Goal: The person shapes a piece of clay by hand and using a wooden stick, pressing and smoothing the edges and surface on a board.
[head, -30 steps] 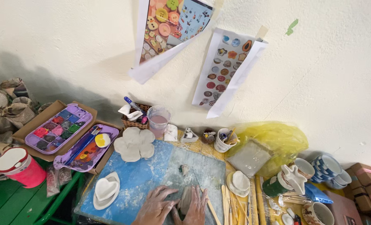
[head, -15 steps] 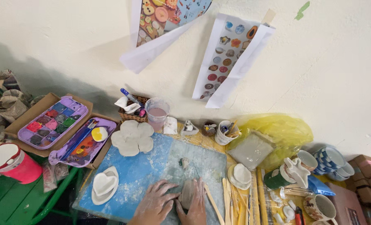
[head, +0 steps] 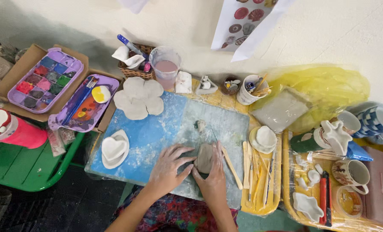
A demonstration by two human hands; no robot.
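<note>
A grey lump of clay [head: 205,158] is lying on the blue work board [head: 157,129], near its front edge and right of the middle. The left hand [head: 169,168] is resting flat beside it with fingers spread, the fingertips touching the lump's left side. The right hand [head: 212,176] is cupping the lump from the right and from below, its fingers pressed together along the clay's edge. Both hands are looking dusty with clay.

Just right of the hands, wooden modelling sticks [head: 251,172] are lying on a yellow tray [head: 277,189], with a small white dish [head: 264,138] above them. On the board's left part, a white heart-shaped dish [head: 114,149] is sitting, and a flower-shaped white slab [head: 139,97] is lying at the top. Farther left, two purple paint trays [head: 45,79] are sitting in cardboard boxes. A cup of pinkish water [head: 165,68] is standing by the wall, and mugs [head: 350,172] are crowding the far right
</note>
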